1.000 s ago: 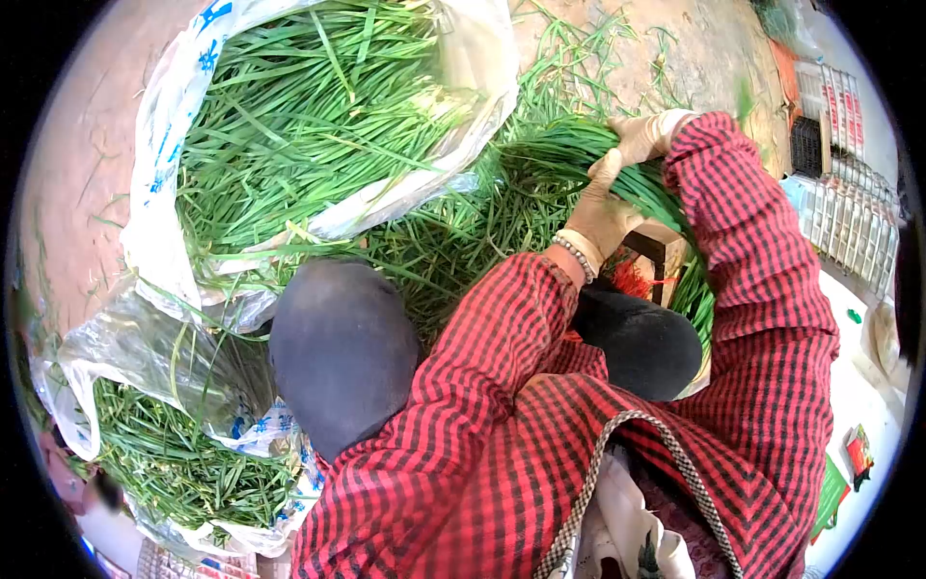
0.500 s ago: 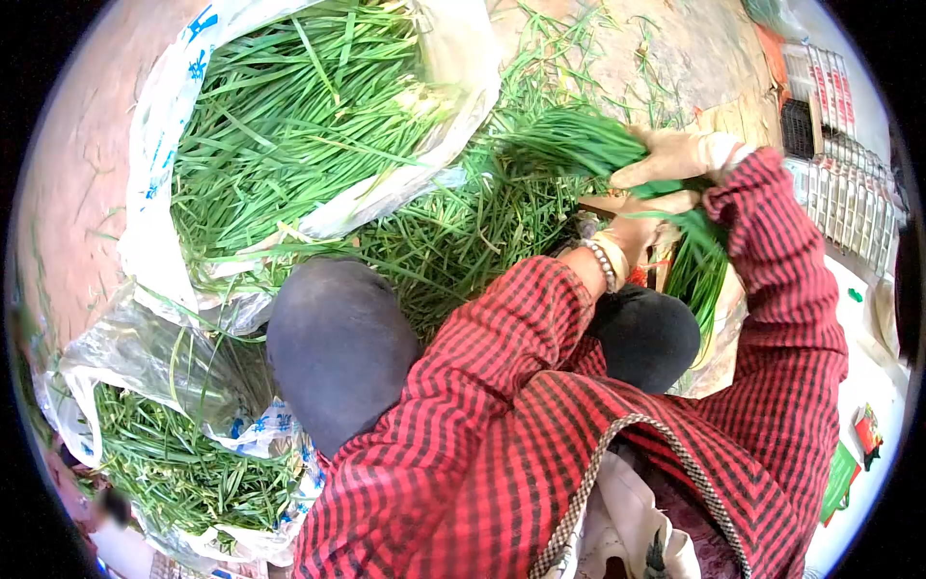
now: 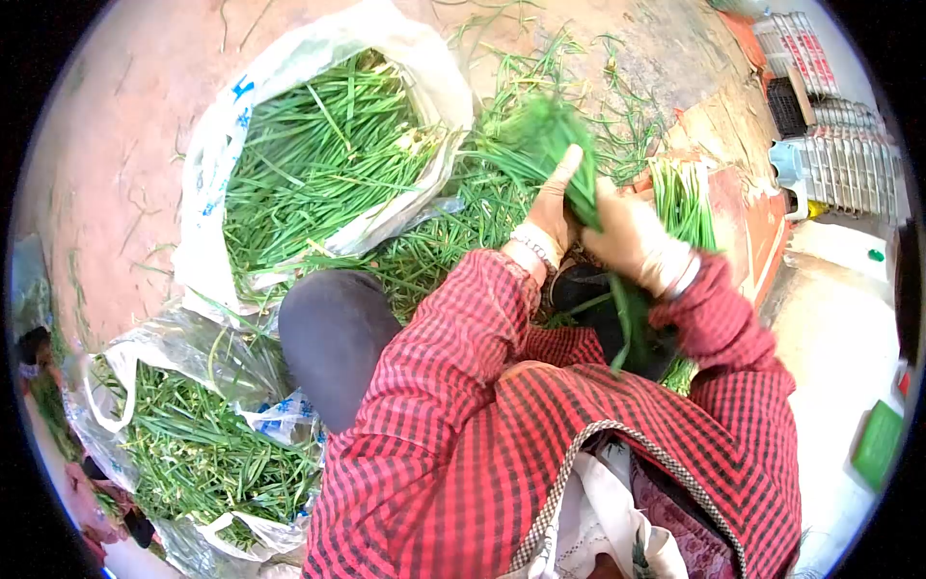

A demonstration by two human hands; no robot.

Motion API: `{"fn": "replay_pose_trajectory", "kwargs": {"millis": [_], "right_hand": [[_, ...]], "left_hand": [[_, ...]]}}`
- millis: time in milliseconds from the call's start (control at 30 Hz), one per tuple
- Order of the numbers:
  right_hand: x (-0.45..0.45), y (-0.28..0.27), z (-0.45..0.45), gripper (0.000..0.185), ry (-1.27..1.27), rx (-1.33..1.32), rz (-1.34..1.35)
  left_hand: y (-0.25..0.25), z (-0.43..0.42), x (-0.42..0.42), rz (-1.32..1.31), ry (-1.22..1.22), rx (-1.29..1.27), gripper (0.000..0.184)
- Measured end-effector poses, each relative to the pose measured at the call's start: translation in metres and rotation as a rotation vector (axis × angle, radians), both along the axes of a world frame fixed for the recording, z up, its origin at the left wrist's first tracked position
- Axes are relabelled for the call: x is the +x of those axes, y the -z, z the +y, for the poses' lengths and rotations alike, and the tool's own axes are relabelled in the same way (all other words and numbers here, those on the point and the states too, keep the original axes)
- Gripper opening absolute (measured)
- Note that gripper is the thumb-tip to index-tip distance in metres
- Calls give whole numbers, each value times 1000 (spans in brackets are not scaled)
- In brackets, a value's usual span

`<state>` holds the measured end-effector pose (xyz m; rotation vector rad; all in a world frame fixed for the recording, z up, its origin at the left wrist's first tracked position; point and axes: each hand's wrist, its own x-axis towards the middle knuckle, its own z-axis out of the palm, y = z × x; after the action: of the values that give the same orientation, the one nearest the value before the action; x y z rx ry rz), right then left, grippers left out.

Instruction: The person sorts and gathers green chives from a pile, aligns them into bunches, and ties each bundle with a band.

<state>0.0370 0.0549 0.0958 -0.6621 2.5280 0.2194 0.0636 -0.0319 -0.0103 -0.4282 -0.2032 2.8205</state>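
My left hand [image 3: 552, 212] is closed on a bunch of garlic chives [image 3: 564, 135], its thumb pointing up along the leaves. Beside it, my right hand [image 3: 632, 236] wraps round the same bunch lower down. The leafy upper part is blurred, and a few blades hang below toward my lap. Just right of my right hand stands another bunch of chives [image 3: 683, 198] with pale stem ends upward. Loose chives [image 3: 439, 246] cover the ground in front of my knees.
A white plastic bag [image 3: 198, 227] full of chives lies open at the upper left. A second bag [image 3: 121, 372], with cut greens, sits at the lower left. At the upper right are stacked metal racks [image 3: 849, 159] and a light blue container [image 3: 789, 169]. A green box [image 3: 876, 444] lies far right.
Both hands have moved left with the chives, and the bunch has turned from lying sideways to more upright. The pale-ended bunch beside my right hand is now uncovered. The view has shifted slightly.
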Motion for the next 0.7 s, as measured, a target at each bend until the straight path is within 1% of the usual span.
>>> {"fn": "replay_pose_trajectory", "kwargs": {"millis": [33, 67, 100, 133, 167, 200, 233, 300, 333, 367, 433, 500, 533, 567, 633, 667, 700], "right_hand": [[19, -5, -4, 63, 40, -33, -9], [38, -11, -8, 71, 80, -66, -17], [44, -8, 0, 70, 133, -177, -137], [45, 2, 17, 62, 114, -445, -185], [45, 15, 36, 54, 90, -716, -237], [45, 21, 41, 39, 445, -955, -502], [38, 18, 46, 46, 576, -978, -651], [47, 1, 35, 41, 763, -1091, -952], [51, 5, 27, 46, 796, -1079, -1168], [57, 5, 19, 46, 781, -1116, -1168], [71, -9, -5, 57, 717, -1675, -1363], [54, -13, -7, 58, 636, -1911, -1391], [55, -31, -12, 62, 707, -1973, -1230], [57, -51, -19, 65, 851, -2027, -973], [40, -48, -15, 64, 740, -2091, -1133], [40, -47, -18, 61, 766, -2082, -1102], [39, -47, -16, 56, 629, -2028, -1182]], "left_hand": [[1, 1, 2, -95, 29, -82, 22], [1, 0, 9, -183, 32, -163, 17], [0, -5, 16, -266, 32, -248, 12], [3, -11, 23, -313, 41, -358, 10], [3, -20, 31, -233, 54, -429, 10], [-12, -30, 41, -222, 66, -470, 11], [-31, -38, 51, -212, 76, -512, 12], [-67, -52, 79, -97, 86, -804, 15], [-77, -56, 92, -105, 153, -851, 16], [-86, -60, 106, 38, 126, -952, 21], [-114, -66, 139, 79, 185, -1150, 32], [-137, -77, 174, 115, 251, -1198, 40], [-152, -87, 184, 247, 327, -1222, 40], [-158, -98, 198, 230, 388, -1249, 41], [-165, -118, 220, 211, 533, -1527, 42], [-176, -124, 233, 150, 524, -1508, 44], [-195, -126, 243, 86, 515, -1487, 47]]}}
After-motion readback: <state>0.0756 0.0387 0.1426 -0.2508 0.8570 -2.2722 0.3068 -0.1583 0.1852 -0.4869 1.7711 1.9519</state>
